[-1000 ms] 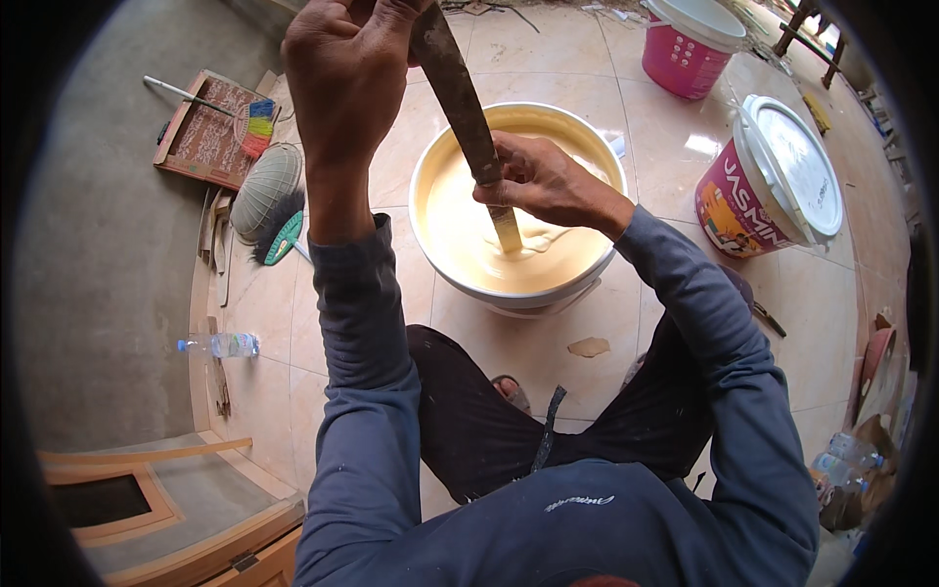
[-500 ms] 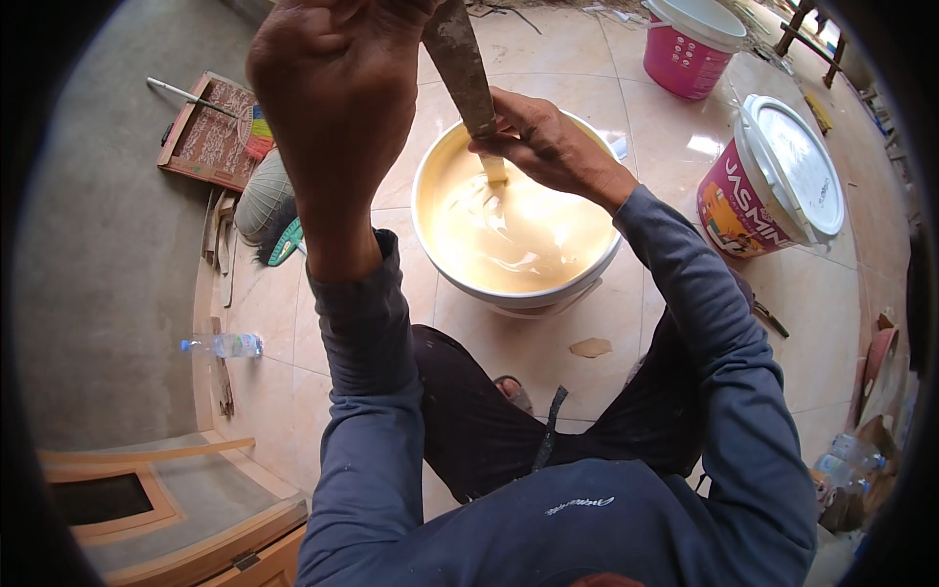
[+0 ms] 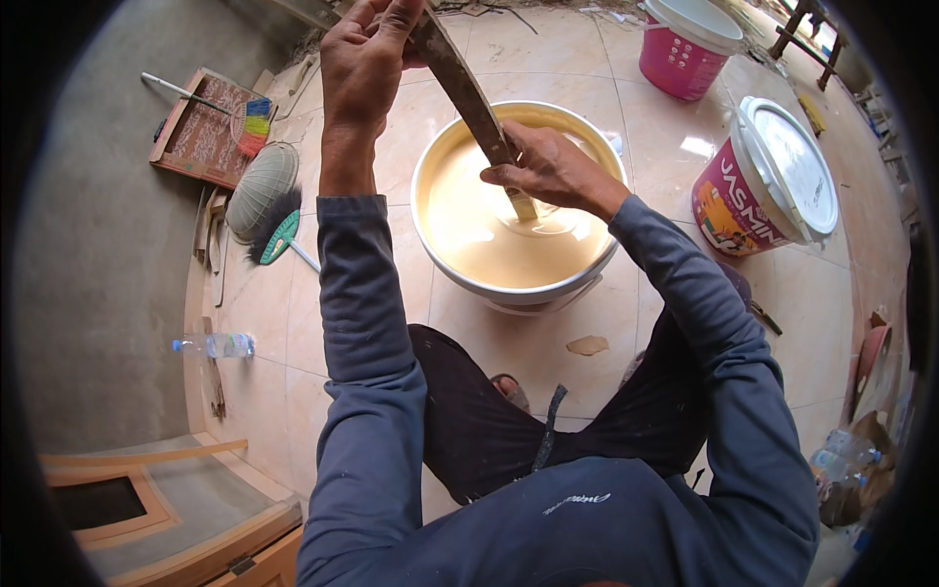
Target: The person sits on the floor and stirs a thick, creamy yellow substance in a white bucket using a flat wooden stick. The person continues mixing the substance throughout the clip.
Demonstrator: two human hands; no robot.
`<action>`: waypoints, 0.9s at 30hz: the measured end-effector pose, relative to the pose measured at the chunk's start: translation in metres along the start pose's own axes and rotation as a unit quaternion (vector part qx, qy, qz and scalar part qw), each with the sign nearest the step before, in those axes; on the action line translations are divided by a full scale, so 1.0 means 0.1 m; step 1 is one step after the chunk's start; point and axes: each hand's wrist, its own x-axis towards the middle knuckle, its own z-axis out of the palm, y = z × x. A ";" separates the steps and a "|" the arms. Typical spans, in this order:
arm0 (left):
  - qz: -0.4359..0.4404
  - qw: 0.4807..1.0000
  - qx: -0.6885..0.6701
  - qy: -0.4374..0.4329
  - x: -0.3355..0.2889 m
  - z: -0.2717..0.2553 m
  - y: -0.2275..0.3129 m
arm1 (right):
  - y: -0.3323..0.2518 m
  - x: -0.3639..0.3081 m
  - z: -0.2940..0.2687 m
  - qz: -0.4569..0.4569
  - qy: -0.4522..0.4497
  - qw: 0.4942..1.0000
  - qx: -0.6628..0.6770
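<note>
A white bucket (image 3: pixel 460 277) of creamy pale-yellow paint (image 3: pixel 479 235) stands on the tiles between my knees. A long, flat stirring stick (image 3: pixel 458 86), stained along its length, slants down to the right into the paint. My left hand (image 3: pixel 367 73) is raised above the far left of the bucket, its fingers closed around the stick's upper part. Lower down, just over the paint, my right hand (image 3: pixel 562 166) grips the same stick, thumb on the near side. The stick's tip is hidden under the paint, whose surface shows ripples around it.
To the right stands a lidded paint bucket (image 3: pixel 736 205); farther back is a pink bucket (image 3: pixel 678 64). Along the left wall lie a brush-headed broom (image 3: pixel 282 235), a woven hat (image 3: pixel 264 191), a board (image 3: pixel 201 142) and a plastic bottle (image 3: pixel 225 345). A flake (image 3: pixel 588 345) lies near my feet.
My left hand has moved farther away and lower in height, so the stick leans more. The stick's dipped end and my right hand have shifted slightly right and nearer me.
</note>
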 end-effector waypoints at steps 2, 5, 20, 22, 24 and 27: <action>-0.014 0.997 0.077 0.022 -0.08 0.15 0.25 | -0.08 0.00 0.04 0.012 -0.020 0.997 0.078; 0.071 0.987 0.123 0.070 -0.30 0.46 0.67 | -0.27 -0.06 0.02 -0.023 -0.029 0.986 0.162; 0.163 0.981 0.107 0.016 -0.24 0.52 0.67 | -0.04 0.20 -0.13 -0.049 0.102 0.994 0.003; 0.101 0.991 0.086 -0.012 -0.18 0.52 0.52 | 0.05 0.18 -0.10 0.022 0.083 0.996 -0.011; 0.050 0.995 0.087 -0.020 -0.18 0.50 0.46 | 0.09 0.11 -0.06 0.005 0.076 0.997 0.020; 0.009 0.995 0.093 -0.029 -0.21 0.52 0.49 | 0.08 0.00 -0.01 -0.002 0.049 0.997 0.060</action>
